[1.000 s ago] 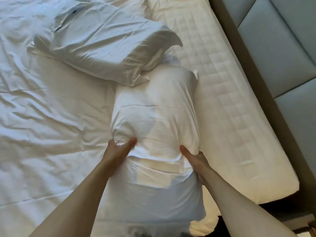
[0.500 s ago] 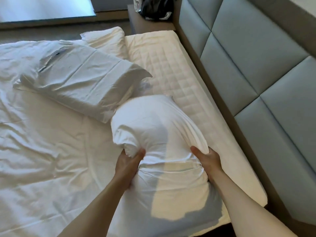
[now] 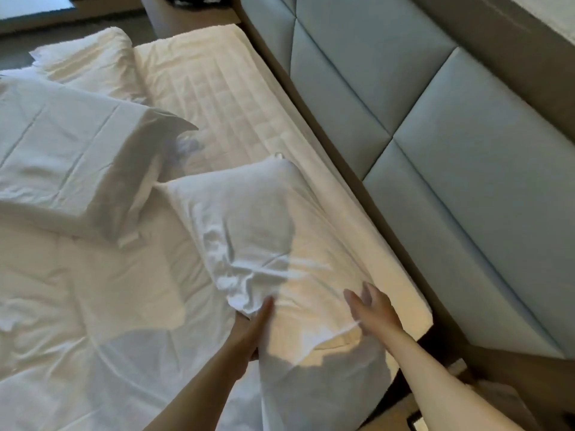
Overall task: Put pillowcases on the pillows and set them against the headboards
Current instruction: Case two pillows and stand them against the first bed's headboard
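White pillow (image 3: 249, 219) gripped by left hand (image 3: 249, 328); right hand (image 3: 370, 309) hovers open (fingers spread).

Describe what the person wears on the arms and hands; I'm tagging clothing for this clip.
Nothing shows: the left hand and right hand are bare, with no gloves, rings or watch visible. Both forearms are uncovered; no sleeve reaches into view.

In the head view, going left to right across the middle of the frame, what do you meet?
Cased pillow → pillow being handled → bare mattress edge → padded headboard.
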